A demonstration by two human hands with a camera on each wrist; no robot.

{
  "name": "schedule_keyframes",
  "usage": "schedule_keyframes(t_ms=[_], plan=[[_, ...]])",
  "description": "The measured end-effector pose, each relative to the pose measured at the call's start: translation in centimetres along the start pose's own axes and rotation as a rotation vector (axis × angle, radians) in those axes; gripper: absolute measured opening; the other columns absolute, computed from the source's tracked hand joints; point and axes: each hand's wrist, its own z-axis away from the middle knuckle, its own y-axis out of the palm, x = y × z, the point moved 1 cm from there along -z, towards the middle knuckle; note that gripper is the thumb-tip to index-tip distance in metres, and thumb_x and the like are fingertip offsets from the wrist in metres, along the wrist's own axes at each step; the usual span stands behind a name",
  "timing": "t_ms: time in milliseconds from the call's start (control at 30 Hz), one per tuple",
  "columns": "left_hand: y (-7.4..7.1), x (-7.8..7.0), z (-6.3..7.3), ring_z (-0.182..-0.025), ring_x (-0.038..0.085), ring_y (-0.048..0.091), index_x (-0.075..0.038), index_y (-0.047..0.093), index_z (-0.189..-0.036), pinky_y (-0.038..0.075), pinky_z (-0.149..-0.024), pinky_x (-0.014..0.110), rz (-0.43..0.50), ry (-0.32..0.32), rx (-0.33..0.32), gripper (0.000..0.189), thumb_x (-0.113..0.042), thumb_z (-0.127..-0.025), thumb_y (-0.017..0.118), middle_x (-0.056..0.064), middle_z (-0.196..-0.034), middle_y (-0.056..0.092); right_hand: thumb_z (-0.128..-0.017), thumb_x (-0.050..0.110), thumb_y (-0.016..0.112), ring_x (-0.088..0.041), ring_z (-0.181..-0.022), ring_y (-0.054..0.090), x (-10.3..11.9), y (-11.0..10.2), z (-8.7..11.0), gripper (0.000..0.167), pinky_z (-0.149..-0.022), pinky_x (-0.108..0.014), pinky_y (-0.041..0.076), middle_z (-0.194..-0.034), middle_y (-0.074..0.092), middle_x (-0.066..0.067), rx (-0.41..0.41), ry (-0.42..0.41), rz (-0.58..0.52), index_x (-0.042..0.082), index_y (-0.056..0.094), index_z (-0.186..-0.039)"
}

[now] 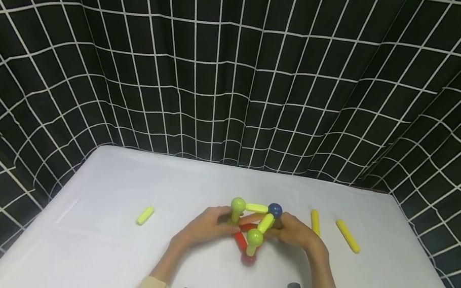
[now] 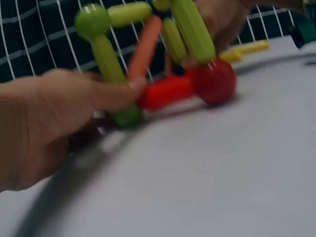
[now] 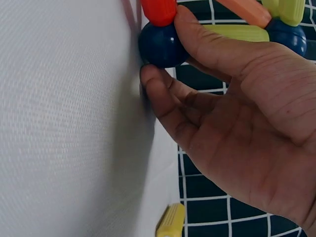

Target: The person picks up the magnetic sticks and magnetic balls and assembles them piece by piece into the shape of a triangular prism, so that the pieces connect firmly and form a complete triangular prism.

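A prism-like frame of toy sticks and balls stands on the white table. Its top has a green ball [image 1: 238, 204], a second green ball [image 1: 254, 237] and a blue ball [image 1: 275, 210], joined by yellow-green sticks [image 1: 257, 208]. Red sticks [image 2: 170, 92] run along the base to a red ball [image 2: 214, 81], and an orange stick [image 2: 145, 47] slants across one side. My left hand [image 1: 211, 225] grips the lower green corner, thumb against the red stick's end. With thumb and fingers, my right hand [image 1: 295, 231] pinches the lower blue ball [image 3: 163, 45]; its far side is hidden.
A loose yellow-green stick [image 1: 145, 215] lies to the left on the table [image 1: 100, 255]. Two yellow sticks, one nearer [image 1: 316, 222] and one farther right [image 1: 348, 236], lie beyond the right hand. A black curtain with white grid lines [image 1: 243, 74] surrounds the table's back and sides.
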Motion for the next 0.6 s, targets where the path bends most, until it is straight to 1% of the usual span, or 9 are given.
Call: schedule_keyframes(t_ms=[67, 133, 200, 267, 367, 433, 500, 567, 600], plan=[[-1.1, -0.9, 0.4, -0.139, 0.019, 0.059, -0.026, 0.062, -0.141, 0.044, -0.12, 0.047, -0.053, -0.031, -0.008, 0.05, -0.043, -0.095, 0.075, -0.003, -0.143, 0.067, -0.094, 0.018, 0.076, -0.021, -0.089, 0.059, -0.2, 0.0, 0.0, 0.024, -0.081, -0.038, 0.051, -0.097, 0.073, -0.009, -0.006, 0.042, 0.002, 0.007, 0.075, -0.115], [-3.2, -2.0, 1.4, -0.134, 0.023, 0.062, -0.023, 0.062, -0.141, 0.048, -0.115, 0.049, -0.117, -0.091, -0.053, 0.05, -0.038, -0.095, 0.076, 0.002, -0.141, 0.068, -0.094, 0.02, 0.077, -0.02, -0.083, 0.055, -0.4, 0.0, -0.1, 0.021, -0.074, -0.034, 0.045, -0.088, 0.068, -0.007, -0.011, 0.083, -0.004, 0.006, 0.075, -0.109], [-5.8, -3.1, 2.6, -0.125, 0.028, 0.065, -0.018, 0.063, -0.14, 0.051, -0.108, 0.052, -0.193, -0.17, -0.125, 0.049, -0.031, -0.095, 0.077, 0.009, -0.136, 0.069, -0.093, 0.022, 0.078, -0.021, -0.086, 0.054, -0.6, 0.0, 0.0, 0.026, -0.075, -0.033, 0.044, -0.091, 0.066, -0.006, -0.025, 0.115, 0.001, 0.005, 0.072, -0.111], [-8.7, -3.6, 4.4, -0.117, 0.032, 0.067, -0.013, 0.064, -0.137, 0.052, -0.104, 0.055, -0.296, -0.249, -0.21, 0.046, -0.025, -0.095, 0.077, 0.015, -0.129, 0.07, -0.092, 0.023, 0.079, -0.022, -0.09, 0.055, -0.5, 0.1, 0.1, 0.029, -0.078, -0.034, 0.046, -0.095, 0.065, -0.006, -0.038, 0.14, 0.004, 0.006, 0.071, -0.114], [-12.1, -3.0, 7.3, -0.107, 0.036, 0.066, -0.003, 0.066, -0.128, 0.05, -0.102, 0.058, -0.429, -0.387, -0.276, 0.044, -0.023, -0.091, 0.08, 0.021, -0.12, 0.07, -0.091, 0.024, 0.079, -0.023, -0.092, 0.056, -0.3, 0.1, 0.2, 0.032, -0.083, -0.037, 0.049, -0.098, 0.066, -0.007, -0.053, 0.156, 0.006, 0.005, 0.069, -0.115], [-13.5, -1.9, 8.9, -0.099, 0.034, 0.065, 0.0, 0.066, -0.121, 0.052, -0.098, 0.057, -0.475, -0.473, -0.266, 0.045, -0.025, -0.087, 0.084, 0.021, -0.114, 0.07, -0.092, 0.023, 0.078, -0.024, -0.094, 0.057, -0.1, 0.1, 0.3, 0.032, -0.086, -0.039, 0.05, -0.101, 0.068, -0.008, -0.045, 0.142, 0.006, 0.006, 0.07, -0.117], [-14.1, -0.9, 10.1, -0.091, 0.03, 0.063, -0.001, 0.067, -0.111, 0.054, -0.089, 0.051, -0.462, -0.545, -0.215, 0.042, -0.026, -0.084, 0.086, 0.018, -0.107, 0.07, -0.092, 0.023, 0.078, -0.024, -0.093, 0.057, 0.0, 0.0, 0.3, 0.031, -0.085, -0.039, 0.05, -0.1, 0.067, -0.008, -0.045, 0.151, 0.001, 0.005, 0.069, -0.116], [-14.2, -0.1, 10.7, -0.083, 0.025, 0.06, -0.003, 0.068, -0.102, 0.053, -0.078, 0.043, -0.426, -0.562, -0.172, 0.035, -0.024, -0.082, 0.087, 0.013, -0.096, 0.071, -0.092, 0.023, 0.078, -0.023, -0.091, 0.056, 0.0, 0.0, 0.3, 0.03, -0.083, -0.037, 0.049, -0.098, 0.067, -0.007, -0.036, 0.145, 0.003, 0.005, 0.07, -0.115], [-14.1, 0.1, 10.8, -0.081, 0.023, 0.059, -0.005, 0.068, -0.099, 0.052, -0.075, 0.04, -0.408, -0.55, -0.152, 0.031, -0.022, -0.082, 0.087, 0.011, -0.091, 0.07, -0.092, 0.022, 0.078, -0.022, -0.089, 0.056, -0.1, -0.1, 0.2, 0.029, -0.08, -0.036, 0.048, -0.095, 0.067, -0.007, -0.029, 0.135, 0.005, 0.005, 0.071, -0.114]])
